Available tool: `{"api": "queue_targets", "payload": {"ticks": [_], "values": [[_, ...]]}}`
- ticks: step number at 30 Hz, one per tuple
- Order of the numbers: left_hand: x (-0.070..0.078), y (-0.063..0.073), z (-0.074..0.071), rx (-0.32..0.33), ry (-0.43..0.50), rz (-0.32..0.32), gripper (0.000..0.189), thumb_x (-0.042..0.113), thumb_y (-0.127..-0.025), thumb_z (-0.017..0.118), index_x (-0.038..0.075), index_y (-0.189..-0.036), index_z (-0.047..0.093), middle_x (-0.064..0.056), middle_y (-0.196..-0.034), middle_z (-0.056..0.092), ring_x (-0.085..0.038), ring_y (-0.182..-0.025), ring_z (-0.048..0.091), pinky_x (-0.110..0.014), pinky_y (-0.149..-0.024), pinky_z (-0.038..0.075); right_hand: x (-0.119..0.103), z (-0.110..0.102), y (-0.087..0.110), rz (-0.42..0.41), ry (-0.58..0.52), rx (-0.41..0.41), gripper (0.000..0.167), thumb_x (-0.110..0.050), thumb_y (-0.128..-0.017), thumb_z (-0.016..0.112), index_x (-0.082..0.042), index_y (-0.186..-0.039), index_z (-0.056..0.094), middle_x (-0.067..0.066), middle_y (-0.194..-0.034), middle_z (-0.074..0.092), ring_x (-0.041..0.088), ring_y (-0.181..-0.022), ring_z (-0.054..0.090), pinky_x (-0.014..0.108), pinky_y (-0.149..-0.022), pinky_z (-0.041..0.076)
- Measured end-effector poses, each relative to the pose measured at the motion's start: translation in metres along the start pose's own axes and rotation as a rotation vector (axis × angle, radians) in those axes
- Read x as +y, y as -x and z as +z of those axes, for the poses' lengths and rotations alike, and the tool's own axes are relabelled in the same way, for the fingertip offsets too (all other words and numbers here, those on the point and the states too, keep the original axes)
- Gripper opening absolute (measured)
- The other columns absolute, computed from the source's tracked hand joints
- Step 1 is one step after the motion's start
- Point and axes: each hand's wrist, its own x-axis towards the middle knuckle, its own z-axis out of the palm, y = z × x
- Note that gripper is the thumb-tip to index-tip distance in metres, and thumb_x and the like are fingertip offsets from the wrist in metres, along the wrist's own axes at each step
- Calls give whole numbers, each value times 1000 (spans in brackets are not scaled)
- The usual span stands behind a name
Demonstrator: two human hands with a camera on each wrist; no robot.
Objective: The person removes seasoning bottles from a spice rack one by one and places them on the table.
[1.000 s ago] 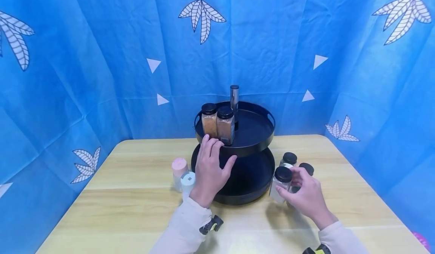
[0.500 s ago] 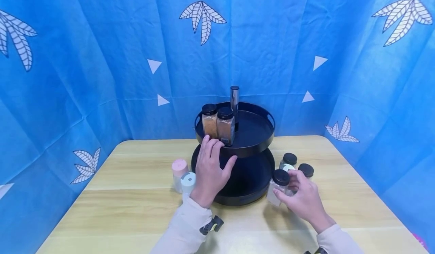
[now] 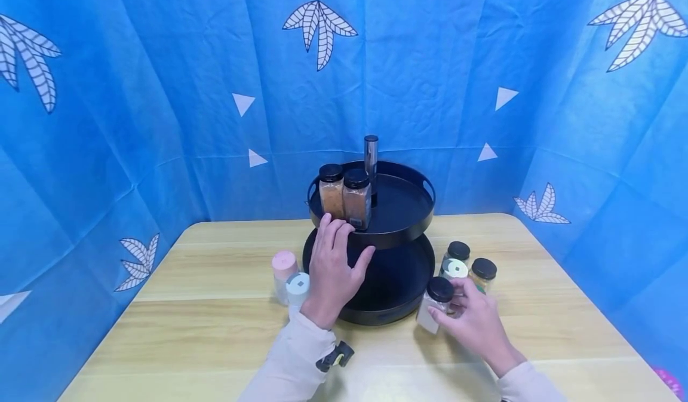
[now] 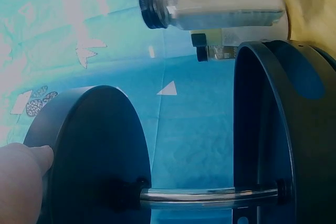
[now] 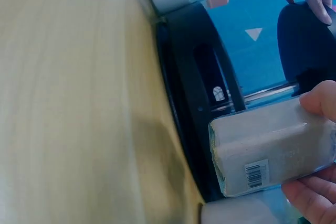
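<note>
My right hand holds a spice jar with a black lid and pale contents, tilted, in front of the lower tray's right side. In the right wrist view a barcode shows on the jar, pinched between thumb and fingers. My left hand rests on the front rim of the upper tray of a black two-tier stand, thumb spread. Just behind its fingertips, two black-lidded jars, one of orange-brown spice and one of darker brown, stand on that tray. Below lies the lower tray.
Left of the stand are a pink-lidded container and a pale-blue-lidded one. Right of it stand two black-lidded jars, a rear one and an outer one, plus a white-lidded container. A blue curtain surrounds the table.
My right hand has carried the jar slightly left and toward me, away from the right-hand group, and more of that group shows. The left hand stays in place on the rim.
</note>
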Motion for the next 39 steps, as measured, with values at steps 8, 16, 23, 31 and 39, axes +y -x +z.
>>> {"api": "queue_targets", "payload": {"ticks": [8,16,23,31,39], "values": [[0,0,1,6,-3,8,48,31,-82,78,3,-114,55,-16,-122,55,-35,-134,40,-49,-109,33,2,2,4,23,11,-25,54,-5,-64,89,0,-106,55,16,-96,70,27,-80,71,30,-68,58],[-1,-5,0,10,1,17,49,31,-83,77,3,-116,55,-17,-124,55,-35,-135,39,-49,-110,32,4,2,3,42,7,-30,54,-5,-64,89,3,-106,55,22,-100,68,33,-84,70,34,-72,58],[0,-1,-1,0,3,9,49,30,-82,78,3,-115,55,-17,-123,56,-35,-133,41,-49,-109,33,7,4,10,35,25,-43,53,-6,-63,90,0,-103,55,18,-98,69,32,-84,71,32,-71,58],[1,2,-1,-2,8,8,48,31,-83,77,3,-115,55,-16,-123,55,-35,-134,40,-49,-110,32,9,6,15,6,18,-24,54,-4,-63,89,1,-104,55,20,-98,68,33,-82,71,31,-69,58],[-1,0,-1,8,-1,16,48,31,-83,77,3,-115,55,-16,-122,55,-35,-134,40,-49,-109,33,9,8,14,0,43,-27,54,-5,-64,89,0,-104,54,19,-97,68,32,-81,71,31,-68,58]]}}
